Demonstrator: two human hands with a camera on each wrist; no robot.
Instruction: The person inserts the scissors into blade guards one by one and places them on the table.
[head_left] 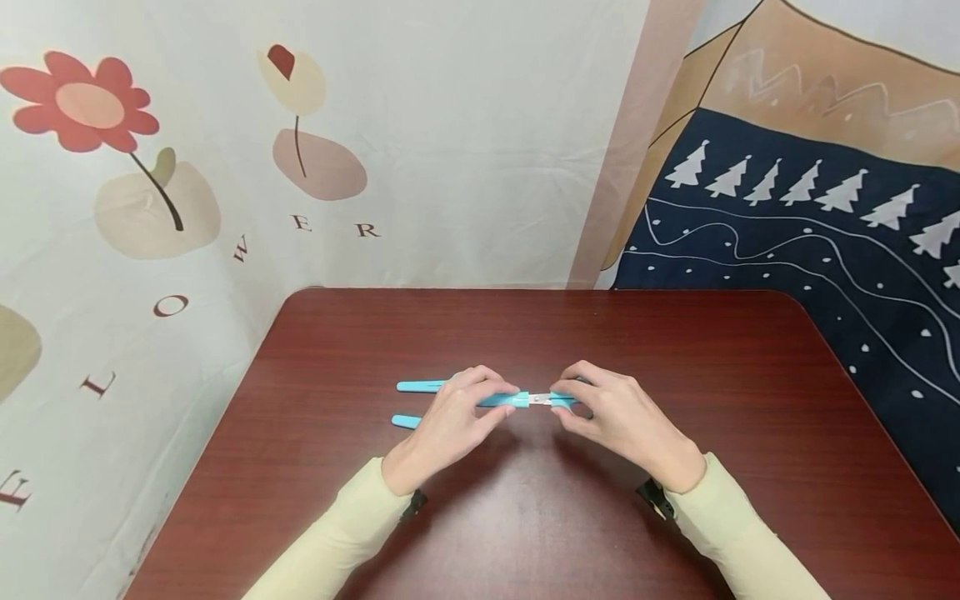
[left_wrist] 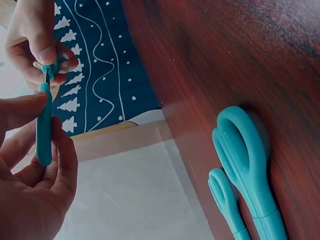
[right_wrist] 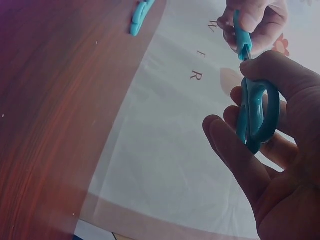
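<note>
Both hands hold one pair of light blue scissors [head_left: 537,400] just above the dark red table [head_left: 675,350]. My left hand [head_left: 501,400] pinches the blue blade cover [left_wrist: 44,125] between thumb and fingers. My right hand [head_left: 564,402] grips the loop handles [right_wrist: 256,112], with fingers curled round them. A short piece of bare metal blade [head_left: 539,399] shows between cover and handles. Two more blue scissors [left_wrist: 246,150], one large and one smaller [left_wrist: 223,194], lie on the table beside my left hand, partly hidden by it in the head view.
The table stands in a corner, with a white flower-print cloth [head_left: 150,208] hanging at the back and left. A dark blue cloth with white trees [head_left: 810,242] hangs on the right. Bare tabletop lies in front of the hands and to the right.
</note>
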